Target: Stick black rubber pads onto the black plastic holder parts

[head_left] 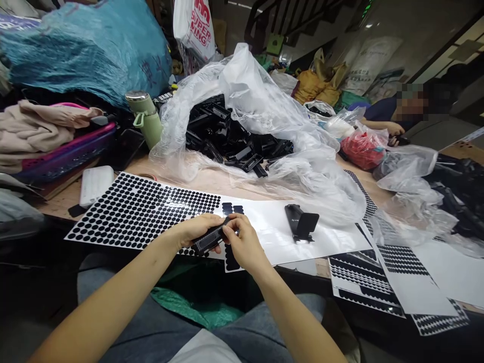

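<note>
My left hand (198, 229) is closed round a black plastic part (209, 239), long and narrow, held tilted above the table's front edge. At the part's upper end, the fingers of my right hand (242, 239) pinch and press on it; whether a small sticker is between them I cannot make out. Beneath my hands lies a white sheet of black round stickers (151, 204). A smaller strip of black oblong stickers (232, 259) is partly hidden by my right hand. Farther right, a black folding stand (301, 223) rests on a bare white sheet (264, 222).
Behind the sheets, a clear plastic bag (260, 91) spills black parts (234, 136). A green flask (144, 118) and white power bank (96, 185) stand left. More sticker sheets (366, 282) overhang the right edge. A person (389, 113) sits at the far right.
</note>
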Demonstrator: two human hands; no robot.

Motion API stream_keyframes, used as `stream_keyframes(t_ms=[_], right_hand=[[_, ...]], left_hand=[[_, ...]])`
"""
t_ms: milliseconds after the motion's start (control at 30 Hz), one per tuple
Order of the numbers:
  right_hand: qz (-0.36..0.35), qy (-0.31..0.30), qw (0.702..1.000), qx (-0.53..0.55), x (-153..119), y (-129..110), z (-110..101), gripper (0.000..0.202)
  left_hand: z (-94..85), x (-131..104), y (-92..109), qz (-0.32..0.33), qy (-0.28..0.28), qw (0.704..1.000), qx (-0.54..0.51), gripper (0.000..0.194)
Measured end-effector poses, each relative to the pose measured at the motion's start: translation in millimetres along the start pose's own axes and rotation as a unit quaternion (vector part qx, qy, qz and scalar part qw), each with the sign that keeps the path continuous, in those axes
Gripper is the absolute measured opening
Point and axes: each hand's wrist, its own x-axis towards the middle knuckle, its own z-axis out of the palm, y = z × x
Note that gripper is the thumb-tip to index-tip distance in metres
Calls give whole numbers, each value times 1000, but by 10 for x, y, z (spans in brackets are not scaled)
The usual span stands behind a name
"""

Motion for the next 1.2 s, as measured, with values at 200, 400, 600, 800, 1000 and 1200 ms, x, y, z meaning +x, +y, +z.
stream_keyframes(t_ms=[200,400,600,800,1000,1200], right_hand=[[5,20,1000,-8,-52,5,12,14],[-1,39,999,-19,-90,37,26,13],[8,35,999,-26,-156,118,90,12],[24,143,989,-24,-116,264,-22,18],[116,24,964,237,-46,386,-119,37],[82,98,985,114,126,517,-227,31]], left_hand=[[52,31,-23,-2,5,1000,1,34],[62,69,-79,6,-10,1000,-16,34],[35,133,-210,7,-35,999,-4,36],[66,108,-179,3,-69,998,-7,39],[61,28,-89,1,-80,997,-8,41],[74,-13,-208,129,70,989,5,46]])
